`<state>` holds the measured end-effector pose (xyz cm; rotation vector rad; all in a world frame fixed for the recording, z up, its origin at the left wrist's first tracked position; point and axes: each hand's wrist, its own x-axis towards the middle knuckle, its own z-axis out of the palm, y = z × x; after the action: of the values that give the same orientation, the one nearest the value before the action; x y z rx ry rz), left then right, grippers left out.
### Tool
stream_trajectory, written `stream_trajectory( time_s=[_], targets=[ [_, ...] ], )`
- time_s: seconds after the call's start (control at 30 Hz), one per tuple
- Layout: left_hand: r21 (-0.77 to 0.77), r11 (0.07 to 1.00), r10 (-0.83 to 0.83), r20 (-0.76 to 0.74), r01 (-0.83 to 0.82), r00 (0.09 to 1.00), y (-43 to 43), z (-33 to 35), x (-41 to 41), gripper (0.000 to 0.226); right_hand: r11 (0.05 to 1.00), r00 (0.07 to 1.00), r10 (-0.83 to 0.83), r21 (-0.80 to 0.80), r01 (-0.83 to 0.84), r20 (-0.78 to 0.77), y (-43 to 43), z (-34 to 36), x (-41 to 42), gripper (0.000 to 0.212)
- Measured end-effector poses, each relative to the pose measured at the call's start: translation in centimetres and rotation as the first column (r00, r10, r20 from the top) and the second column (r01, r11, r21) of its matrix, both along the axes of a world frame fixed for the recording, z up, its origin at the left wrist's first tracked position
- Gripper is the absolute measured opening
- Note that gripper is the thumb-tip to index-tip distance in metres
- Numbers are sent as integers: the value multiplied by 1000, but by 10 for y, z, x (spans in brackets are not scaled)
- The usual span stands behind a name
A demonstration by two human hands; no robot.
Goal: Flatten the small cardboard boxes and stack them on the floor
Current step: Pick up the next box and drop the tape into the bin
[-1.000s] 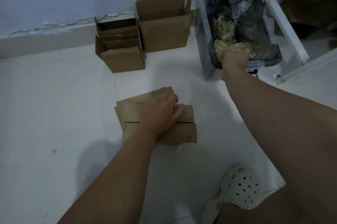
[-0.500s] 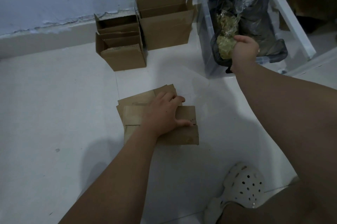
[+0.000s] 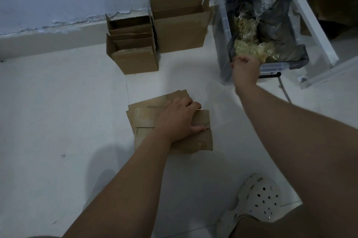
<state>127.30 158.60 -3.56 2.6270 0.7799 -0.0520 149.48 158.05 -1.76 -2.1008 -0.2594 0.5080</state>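
A stack of flattened cardboard boxes lies on the white floor at the centre. My left hand rests flat on top of it, fingers spread and pressing down. Against the wall stand two small open boxes, one in front and one behind, with a larger open box to their right. My right hand reaches to the front rim of a clear plastic bin, its fingers curled into a yellowish crumpled plastic wad.
A black bag lines the bin. A white frame stands just right of it. My foot in a white clog is at the lower right. Bare floor spreads to the left of the stack.
My right hand lifted out of the bin, then came back down to its near-left rim at the wad. My left hand stayed on the stack, its thumb spreading out.
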Motion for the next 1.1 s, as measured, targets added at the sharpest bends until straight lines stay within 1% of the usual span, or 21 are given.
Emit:
stream_trajectory(
  time_s=[0.07, 0.13, 0.23, 0.3, 0.33, 0.37, 0.43, 0.5, 0.53, 0.57, 0.63, 0.67, 0.7, 0.8, 0.83, 0.9, 0.93, 1.0, 1.03, 1.07, 1.1],
  targets=[
    [48, 999, -7, 13, 7, 1000, -1, 4, 0, 56, 999, 994, 52, 15, -51, -98, -10, -7, -29, 20],
    [107, 994, -3, 14, 2, 1000, -3, 8, -3, 51, 997, 982, 73, -8, -76, -172, -22, -11, -58, 17],
    [166, 986, 19, 11, -20, 1000, -3, 13, -8, 47, 999, 950, -4, -51, -12, -311, -36, -13, -88, 16],
    [188, 982, 23, -29, -17, 999, -3, 16, -10, 47, 993, 908, -60, -117, 12, -415, -46, -10, -99, 20],
    [196, 981, 26, -47, -16, 999, -3, 18, -11, 47, 988, 886, -104, -147, 41, -452, -52, -10, -103, 24],
    [201, 980, 29, -59, -17, 998, -3, 19, -11, 46, 988, 863, -128, -143, 65, -489, -58, -6, -110, 28],
    [209, 978, 31, -67, -17, 997, -4, 23, -11, 44, 985, 837, -140, -161, 63, -528, -70, 4, -125, 30],
    [228, 974, 29, -49, -17, 998, -6, 25, -11, 37, 978, 775, -154, -204, 33, -613, -79, 13, -141, 33],
    [239, 971, 26, -30, -18, 999, -7, 25, -11, 30, 977, 725, -165, -213, 26, -669, -83, 19, -148, 34],
    [246, 969, 26, -18, -20, 1000, -8, 26, -11, 23, 980, 657, -166, -197, 26, -735, -85, 24, -154, 36],
    [261, 965, 31, -11, -27, 999, -7, 28, -11, 15, 988, 507, -157, -131, 86, -847, -89, 30, -162, 38],
    [269, 963, 31, -17, -25, 999, -6, 29, -12, 14, 991, 467, -125, -83, 109, -876, -90, 32, -164, 35],
    [276, 961, 29, -27, -20, 999, -6, 30, -12, 14, 988, 448, -107, -47, 144, -888, -91, 34, -164, 31],
    [284, 959, 29, -23, -22, 999, -4, 32, -12, 17, 973, 447, -126, -21, 231, -885, -89, 36, -159, 26],
    [264, 964, 28, -20, -21, 999, -3, 34, -12, 22, 972, 455, -133, -27, 232, -880, -88, 37, -157, 23],
    [162, 987, 18, -42, -11, 999, 1, 38, -11, 39, 976, 470, -147, -51, 211, -870, -89, 39, -155, 12],
    [102, 995, 13, -77, -5, 997, 5, 41, -12, 49, 978, 479, -153, -64, 197, -864, -90, 40, -155, 8],
    [42, 999, 29, -202, -21, 979, 14, 47, -15, 67, 977, 487, -175, -89, 194, -856, -91, 40, -153, 6],
    [19, 999, 49, -273, -45, 961, 19, 49, -17, 69, 977, 499, -181, -97, 190, -848, -90, 39, -152, 6],
    [-14, 997, 66, -331, -74, 941, 22, 51, -20, 65, 978, 512, -187, -111, 175, -838, -89, 40, -151, 7],
    [-51, 994, 74, -372, -100, 925, 26, 53, -23, 56, 982, 528, -184, -130, 138, -829, -88, 41, -149, 9]
  ],
)
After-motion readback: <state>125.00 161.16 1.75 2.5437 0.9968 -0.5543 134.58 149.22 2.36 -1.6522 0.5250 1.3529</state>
